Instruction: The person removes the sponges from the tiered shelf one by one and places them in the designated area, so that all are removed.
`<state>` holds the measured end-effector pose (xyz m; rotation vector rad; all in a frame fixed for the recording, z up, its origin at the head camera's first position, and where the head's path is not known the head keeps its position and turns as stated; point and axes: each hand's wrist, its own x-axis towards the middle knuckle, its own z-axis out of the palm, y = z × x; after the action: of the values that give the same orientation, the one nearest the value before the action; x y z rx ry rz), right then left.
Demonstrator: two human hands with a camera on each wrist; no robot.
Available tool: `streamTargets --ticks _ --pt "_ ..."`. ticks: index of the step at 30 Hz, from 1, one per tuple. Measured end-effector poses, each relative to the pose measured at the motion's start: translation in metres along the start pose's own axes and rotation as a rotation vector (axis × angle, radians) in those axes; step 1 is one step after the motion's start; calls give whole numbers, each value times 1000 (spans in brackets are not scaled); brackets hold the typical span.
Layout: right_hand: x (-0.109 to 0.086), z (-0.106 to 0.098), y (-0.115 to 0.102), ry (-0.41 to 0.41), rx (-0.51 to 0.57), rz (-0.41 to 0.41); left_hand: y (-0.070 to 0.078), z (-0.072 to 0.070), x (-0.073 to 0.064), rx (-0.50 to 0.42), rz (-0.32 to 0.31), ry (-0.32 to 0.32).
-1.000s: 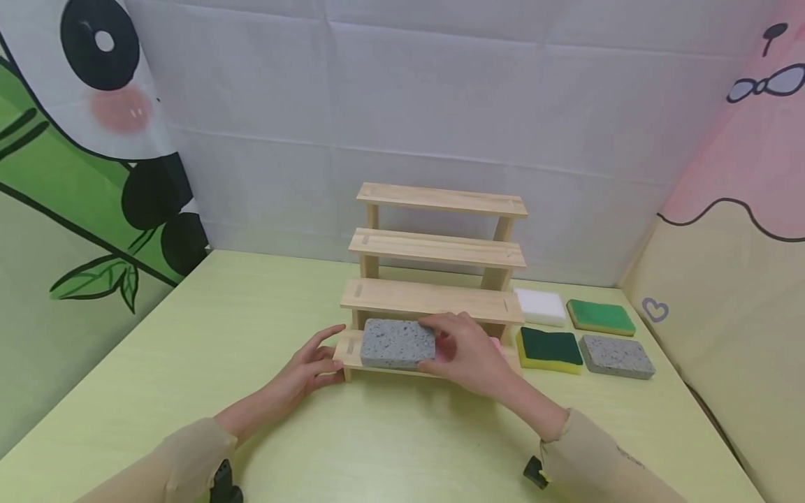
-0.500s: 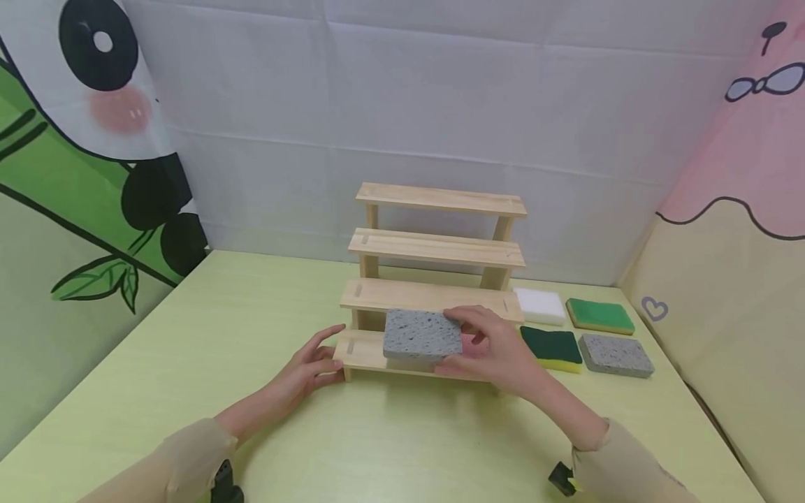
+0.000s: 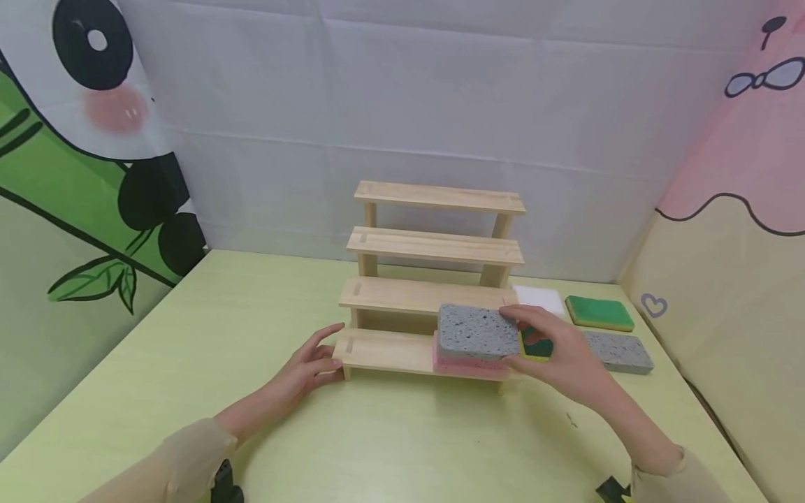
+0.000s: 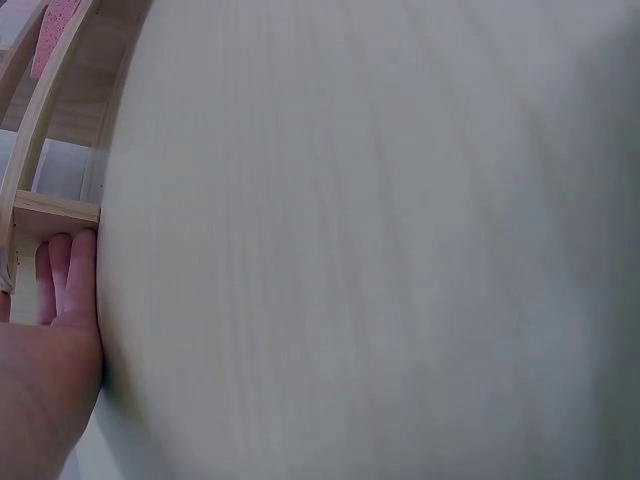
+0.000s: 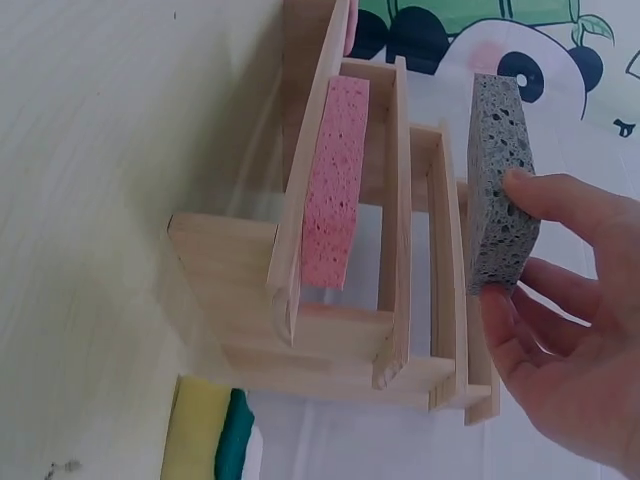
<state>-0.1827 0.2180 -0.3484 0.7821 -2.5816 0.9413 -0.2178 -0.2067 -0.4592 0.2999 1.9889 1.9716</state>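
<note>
My right hand (image 3: 560, 353) pinches a grey, pitted sponge (image 3: 478, 332) by its right edge, thumb on the near side and fingers on the far side. A pink sponge (image 3: 468, 367) lies on the right part of the lowest step of a wooden stair-shaped rack (image 3: 383, 351). In the head view the grey sponge overlaps the pink one; the right wrist view shows a gap between the grey sponge (image 5: 500, 180) and the pink sponge (image 5: 335, 185). My left hand (image 3: 311, 363) rests at the rack's left end, its straight fingers (image 4: 78, 270) touching the leg.
Right of the rack lie a white sponge (image 3: 539, 300), a green-topped sponge (image 3: 599, 313), a second grey sponge (image 3: 619, 352) and a dark green and yellow sponge (image 3: 539, 344), partly behind my right hand. A white cloth wall (image 3: 428, 91) stands behind the rack.
My right hand has lifted the grey sponge from the left of the lowest step and carried it right, over the pink sponge. The left hand has stayed in place.
</note>
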Motion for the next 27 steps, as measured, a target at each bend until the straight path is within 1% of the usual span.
streamTargets --ticks 4,10,14,21,27 --pt "-14 -10 12 5 -11 -5 0 0 -1 2 0 -10" --pt "-31 -23 28 -17 -33 -18 0 1 1 -12 0 0" --pt "-41 -33 38 -12 -58 -24 0 1 1 -12 -2 1" --pt "-55 -45 55 -33 -92 40 -1 1 0 -17 -1 -4" --pt "-65 -50 72 -49 -104 76 -1 0 2 -19 8 -5"
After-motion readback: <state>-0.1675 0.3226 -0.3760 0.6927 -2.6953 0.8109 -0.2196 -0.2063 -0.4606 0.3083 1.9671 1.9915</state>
